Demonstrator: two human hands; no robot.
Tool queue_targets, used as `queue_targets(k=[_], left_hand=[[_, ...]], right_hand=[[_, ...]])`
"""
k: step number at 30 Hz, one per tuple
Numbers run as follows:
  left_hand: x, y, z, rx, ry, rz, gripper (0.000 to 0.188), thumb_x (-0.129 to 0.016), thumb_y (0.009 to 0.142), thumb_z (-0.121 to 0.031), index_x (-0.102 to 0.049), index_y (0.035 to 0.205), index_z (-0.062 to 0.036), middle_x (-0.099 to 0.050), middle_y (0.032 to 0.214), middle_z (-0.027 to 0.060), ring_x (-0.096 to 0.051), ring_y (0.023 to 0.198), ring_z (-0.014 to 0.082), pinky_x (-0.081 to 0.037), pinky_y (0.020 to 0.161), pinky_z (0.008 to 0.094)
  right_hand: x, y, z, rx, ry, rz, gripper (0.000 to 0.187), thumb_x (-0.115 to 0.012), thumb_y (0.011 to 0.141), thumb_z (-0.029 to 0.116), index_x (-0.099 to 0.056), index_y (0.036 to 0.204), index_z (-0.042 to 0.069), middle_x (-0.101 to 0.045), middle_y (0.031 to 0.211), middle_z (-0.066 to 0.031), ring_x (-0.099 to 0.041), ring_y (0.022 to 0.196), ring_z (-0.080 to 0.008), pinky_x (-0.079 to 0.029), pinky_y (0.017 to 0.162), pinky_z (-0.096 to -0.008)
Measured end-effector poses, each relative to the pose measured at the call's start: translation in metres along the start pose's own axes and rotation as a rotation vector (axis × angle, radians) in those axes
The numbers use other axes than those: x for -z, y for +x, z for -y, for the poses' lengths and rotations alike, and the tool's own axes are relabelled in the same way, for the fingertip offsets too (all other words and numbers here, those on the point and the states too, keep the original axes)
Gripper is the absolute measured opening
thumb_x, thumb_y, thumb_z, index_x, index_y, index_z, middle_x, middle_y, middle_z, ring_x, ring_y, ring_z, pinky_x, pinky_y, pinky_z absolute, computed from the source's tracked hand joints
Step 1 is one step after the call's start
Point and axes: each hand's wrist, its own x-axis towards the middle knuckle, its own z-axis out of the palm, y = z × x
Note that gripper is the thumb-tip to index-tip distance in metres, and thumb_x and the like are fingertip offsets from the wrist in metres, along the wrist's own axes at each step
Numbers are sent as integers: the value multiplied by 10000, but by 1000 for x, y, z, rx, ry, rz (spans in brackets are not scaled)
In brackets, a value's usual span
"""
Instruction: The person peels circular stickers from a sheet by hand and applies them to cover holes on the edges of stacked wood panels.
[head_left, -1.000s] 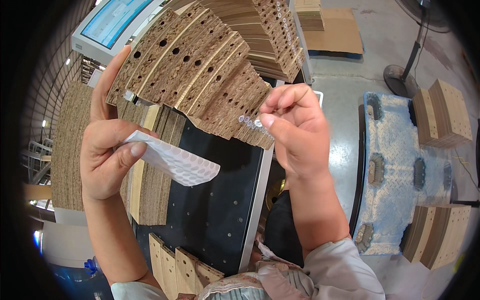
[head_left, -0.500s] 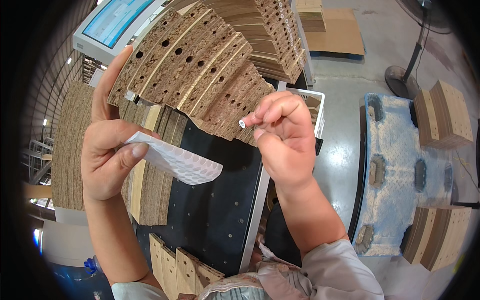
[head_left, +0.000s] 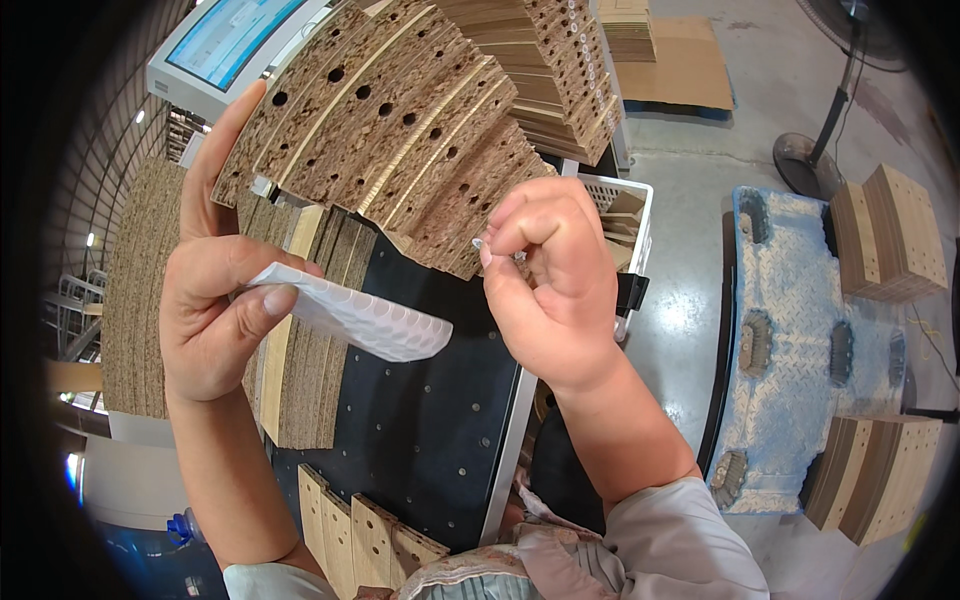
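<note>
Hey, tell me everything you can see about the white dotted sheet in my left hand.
The dotted sheet is thin and whitish, looking like paper or film, with rows of paler round dots across it. Your left hand pinches its left end between thumb and bent finger; nothing else visibly touches it. It is bent rather than flat, its free end slanting down to the right, seen in front of board edges and the dark tabletop. Any print is too small to tell.

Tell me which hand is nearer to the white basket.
Right. The right hand is just left of the white basket in view, partly covering it; the left hand is much farther left, pinching the sticker sheet.
</note>
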Motion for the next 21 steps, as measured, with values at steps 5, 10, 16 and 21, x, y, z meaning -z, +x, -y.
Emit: queue_targets(k=[5, 10, 16, 21], left_hand=[[3, -1, 2, -5, 13, 26, 292, -659, 778, -326, -685, 777, -35, -605, 1054, 158, -309, 1289, 270, -109, 1092, 439], [-4, 9, -8, -69, -48, 4, 282, -657, 777, -323, -686, 787, -43, -409, 1344, 225, -255, 1333, 289, -98, 1095, 443], [-4, 9, -11, -46, -44, 4, 271, -654, 770, -318, -687, 781, -49, -341, 1394, 241, -241, 1344, 294, -109, 1091, 439], [-5, 17, -11, -139, -39, -8, 280, -640, 760, -341, -695, 754, -66, -308, 1415, 245, -211, 1360, 340, -110, 1096, 441]], right_hand=[[-2, 4, 4, 199, -239, 18, 273, -519, 609, -149, -500, 803, 42, -492, 879, -122, -497, 750, -236, -425, 652, -297], [-5, 3, 11, 185, -268, 28, 266, -552, 595, -124, -504, 813, 21, -492, 853, -117, -486, 748, -292, -425, 663, -341], [-6, 6, 6, 297, -389, 34, 244, -565, 603, -60, -508, 825, 22, -488, 885, -126, -485, 760, -295, -431, 674, -354], [-9, 5, 10, 283, -480, 103, 234, -571, 614, -25, -510, 834, 26, -488, 912, -131, -489, 803, -302, -438, 699, -357]])
